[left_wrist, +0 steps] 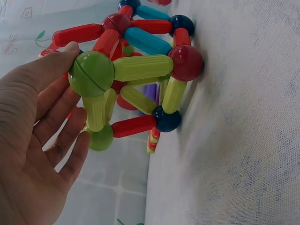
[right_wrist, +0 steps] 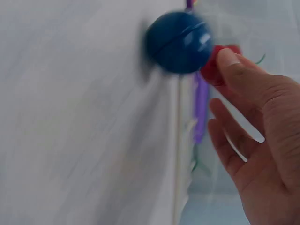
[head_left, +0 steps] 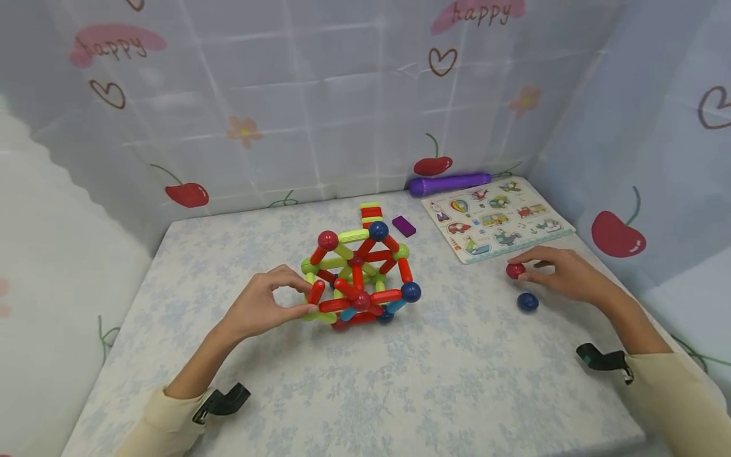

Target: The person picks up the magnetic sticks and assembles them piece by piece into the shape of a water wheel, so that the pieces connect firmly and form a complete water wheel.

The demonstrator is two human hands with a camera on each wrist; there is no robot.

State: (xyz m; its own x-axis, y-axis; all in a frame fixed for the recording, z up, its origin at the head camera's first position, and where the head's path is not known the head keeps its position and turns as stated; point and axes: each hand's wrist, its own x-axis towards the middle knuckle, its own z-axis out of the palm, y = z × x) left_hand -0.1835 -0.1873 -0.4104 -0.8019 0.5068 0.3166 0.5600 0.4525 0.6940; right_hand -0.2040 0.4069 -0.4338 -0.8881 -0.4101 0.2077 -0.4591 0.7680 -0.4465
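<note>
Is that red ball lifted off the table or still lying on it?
Cannot tell: the right hand pinches the red ball low over the table.

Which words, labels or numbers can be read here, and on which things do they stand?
"happy": on a pink patch of the cloth wall, upper left.
"happy": on a second pink patch, upper right.
Puzzle board: only small pictures, any lettering too small to read.
Rod-and-ball toy, purple tube: no text visible.

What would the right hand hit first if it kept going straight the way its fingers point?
Nothing new: the right hand already touches the red ball. Farther along, the table looks free up to the rod-and-ball structure.
</note>
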